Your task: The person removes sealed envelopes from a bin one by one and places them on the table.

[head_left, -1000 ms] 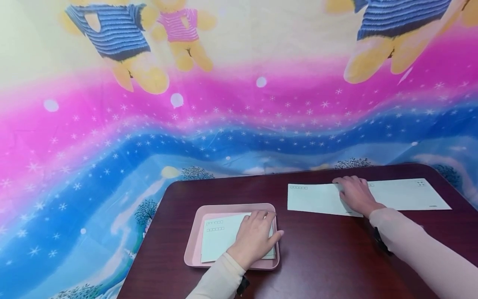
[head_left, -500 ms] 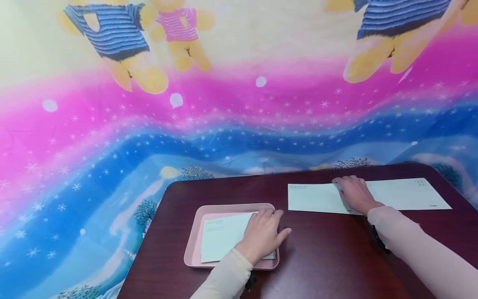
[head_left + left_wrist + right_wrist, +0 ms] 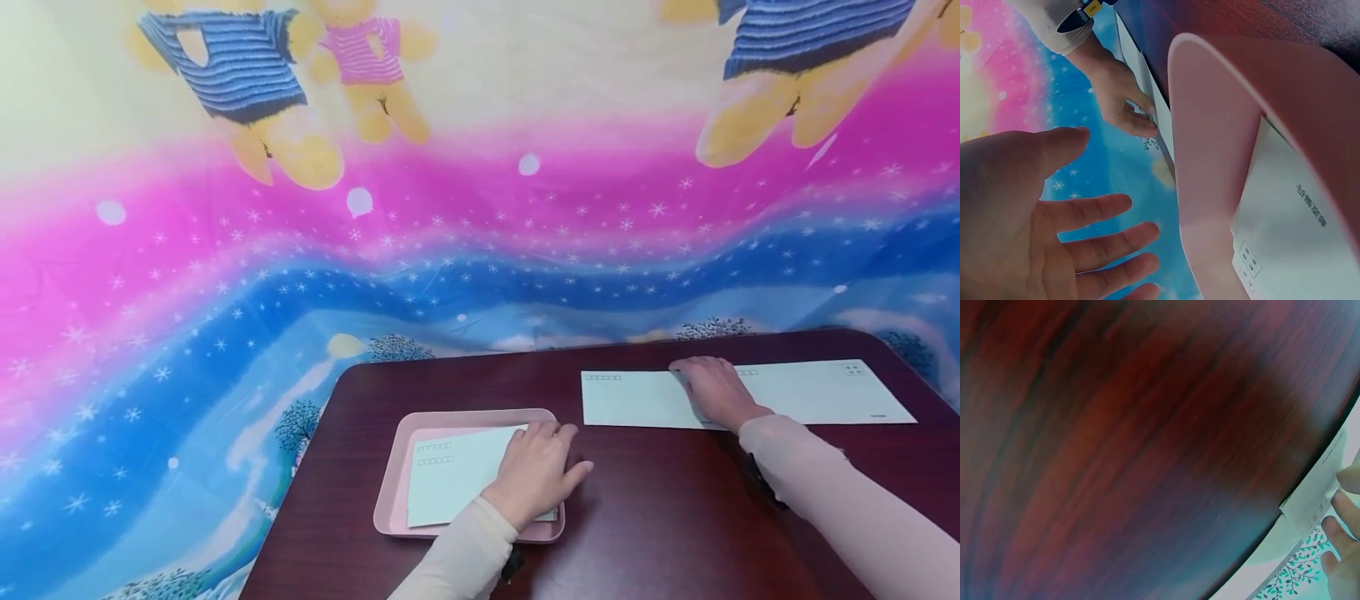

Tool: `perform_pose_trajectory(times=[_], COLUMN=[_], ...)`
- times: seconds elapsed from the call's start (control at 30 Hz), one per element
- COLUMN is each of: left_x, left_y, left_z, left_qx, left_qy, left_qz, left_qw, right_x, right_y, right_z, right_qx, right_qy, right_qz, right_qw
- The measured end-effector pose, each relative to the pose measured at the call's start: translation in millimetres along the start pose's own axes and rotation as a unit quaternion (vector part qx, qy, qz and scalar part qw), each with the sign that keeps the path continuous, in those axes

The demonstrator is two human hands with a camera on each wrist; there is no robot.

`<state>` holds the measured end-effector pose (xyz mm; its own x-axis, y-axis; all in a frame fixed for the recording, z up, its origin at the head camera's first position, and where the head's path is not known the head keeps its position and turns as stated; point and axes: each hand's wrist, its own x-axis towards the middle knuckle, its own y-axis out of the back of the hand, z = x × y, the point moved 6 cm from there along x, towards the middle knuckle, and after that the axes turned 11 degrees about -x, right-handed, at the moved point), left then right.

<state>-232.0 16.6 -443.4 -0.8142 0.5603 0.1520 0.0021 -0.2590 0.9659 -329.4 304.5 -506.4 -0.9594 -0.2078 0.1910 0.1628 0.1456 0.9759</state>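
Note:
In the head view, a stack of pale envelopes [image 3: 457, 483] lies in a pink tray [image 3: 392, 479]. My left hand [image 3: 534, 471] is over the tray's right side, its fingers loosely extended. The left wrist view shows that left hand [image 3: 1054, 231] palm-on, fingers apart and holding nothing, beside the tray wall [image 3: 1210, 137]. Farther right, two overlapping pale envelopes [image 3: 817, 396] form a long strip on the table. My right hand [image 3: 716, 392] rests across their middle, fingertips at the far edge. In the right wrist view its fingers [image 3: 1338, 534] touch a printed envelope [image 3: 1313, 490].
The dark reddish wooden table [image 3: 652, 500] has rounded back corners. Right behind it hangs a colourful backdrop cloth [image 3: 480, 208] with bears and snowflakes. A dark band shows at each wrist, under pale sleeves [image 3: 832, 483].
My left hand has shifted slightly right and up over the tray, toward its right rim. The right hand stays on the envelopes in the same place.

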Motion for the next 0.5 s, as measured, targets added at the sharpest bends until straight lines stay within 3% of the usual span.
perform_pose_trajectory(times=[0.27, 0.5], left_x=[2.3, 2.3], left_y=[-0.5, 4.2], left_z=[4.7, 5.2], left_qx=[0.001, -0.002], left_qy=[-0.006, -0.002], left_qz=[0.001, -0.001], left_qw=[1.0000, 1.0000], right_x=[-0.3, 0.8], right_y=[0, 7], right_z=[-2, -11], right_qx=[-0.002, 0.028], right_qy=[-0.003, -0.019], right_qz=[0.009, 0.025], right_qw=[1.0000, 0.9991])
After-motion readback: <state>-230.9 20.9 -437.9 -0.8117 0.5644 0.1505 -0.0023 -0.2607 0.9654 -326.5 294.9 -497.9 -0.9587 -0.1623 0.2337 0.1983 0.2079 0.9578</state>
